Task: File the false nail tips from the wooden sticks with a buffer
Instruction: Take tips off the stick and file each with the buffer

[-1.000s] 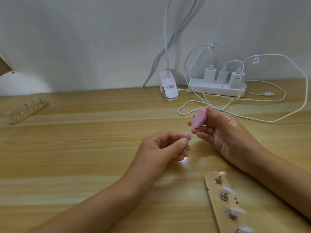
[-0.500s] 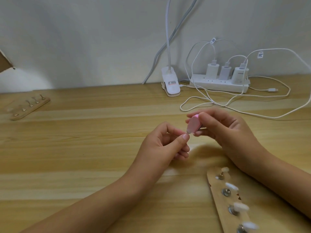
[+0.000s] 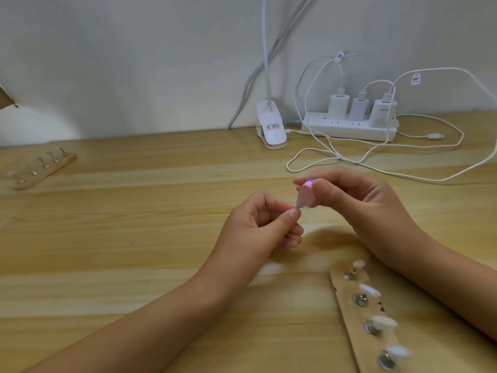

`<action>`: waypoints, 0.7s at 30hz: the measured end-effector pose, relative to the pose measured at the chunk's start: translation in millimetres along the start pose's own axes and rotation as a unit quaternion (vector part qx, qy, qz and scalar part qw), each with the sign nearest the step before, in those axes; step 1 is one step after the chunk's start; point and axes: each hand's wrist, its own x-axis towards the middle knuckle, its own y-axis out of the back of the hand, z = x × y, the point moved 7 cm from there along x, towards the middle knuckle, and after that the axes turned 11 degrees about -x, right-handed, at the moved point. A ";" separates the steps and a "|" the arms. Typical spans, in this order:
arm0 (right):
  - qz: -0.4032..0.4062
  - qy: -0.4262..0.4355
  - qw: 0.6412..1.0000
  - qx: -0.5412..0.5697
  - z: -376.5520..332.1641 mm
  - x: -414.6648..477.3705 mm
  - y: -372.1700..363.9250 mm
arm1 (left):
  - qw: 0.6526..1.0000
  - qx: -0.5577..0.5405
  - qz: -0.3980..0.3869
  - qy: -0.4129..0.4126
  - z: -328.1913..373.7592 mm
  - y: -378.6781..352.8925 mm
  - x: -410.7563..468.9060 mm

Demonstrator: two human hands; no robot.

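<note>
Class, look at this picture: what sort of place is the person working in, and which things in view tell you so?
Probably a home or hobby desk used for nail-tip practice. A wooden tabletop against a plain wall carries a power strip with chargers, a clip lamp, and a wooden stick holding nail tips.

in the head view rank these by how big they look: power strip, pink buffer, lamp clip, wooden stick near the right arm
1. wooden stick, though it is nearest the camera and cut off by the frame edge
2. power strip
3. lamp clip
4. pink buffer, partly hidden by the right hand
</note>
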 end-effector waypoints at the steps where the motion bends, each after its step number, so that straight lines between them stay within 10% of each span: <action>1: -0.008 -0.005 1.000 -0.006 0.8 0.3 -1.4 | 1.000 0.003 0.000 0.000 0.0 0.1 -0.2; 21: -0.006 -0.003 0.999 -0.042 2.3 -0.9 -1.7 | 1.000 0.007 -0.016 0.005 2.1 -3.4 -3.1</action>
